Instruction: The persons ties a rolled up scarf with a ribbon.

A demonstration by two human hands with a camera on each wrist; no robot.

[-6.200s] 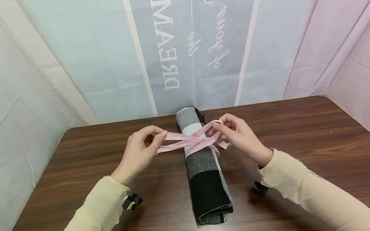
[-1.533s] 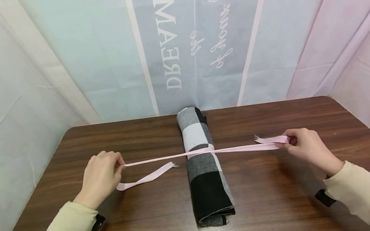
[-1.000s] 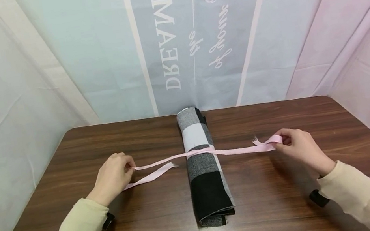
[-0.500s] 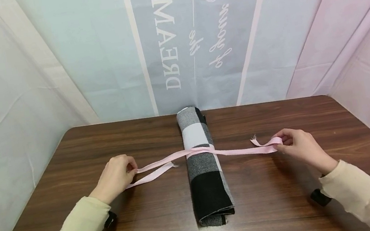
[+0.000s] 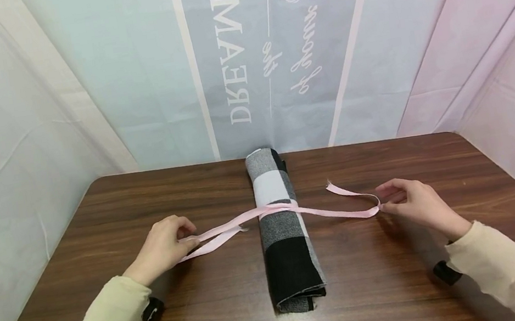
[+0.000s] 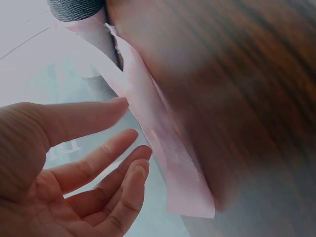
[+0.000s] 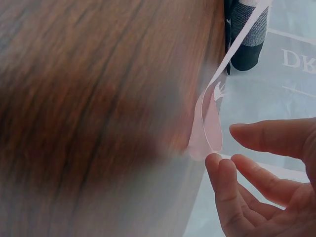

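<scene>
A rolled checked cloth point(image 5: 290, 266) in black, grey and white lies lengthwise on the table. Round its middle runs a pink ribbon point(image 5: 330, 212), crossed on top, with a tail out to each side. My left hand point(image 5: 165, 246) is beside the left tail; in the left wrist view the thumb and fingers stand apart, and the folded ribbon point(image 6: 163, 138) lies just past the fingertips. On the other side, my right hand point(image 5: 416, 206) is at the bend of the right tail. Its thumb and fingers are spread in the right wrist view, fingertips right at the ribbon loop point(image 7: 213, 128).
The dark wood-grain table point(image 5: 231, 319) has rounded far corners. Behind it hangs a pale printed cloth backdrop point(image 5: 275, 113) with mirrored lettering, and light fabric walls point(image 5: 3, 165) stand at both sides. Each wrist carries a small black camera point(image 5: 446, 272).
Earlier the hands pulled the crossed ribbon outward until taut. They then came slightly inward, the ribbon slackened, and both hands let go; the right tail's end has swung toward the cloth.
</scene>
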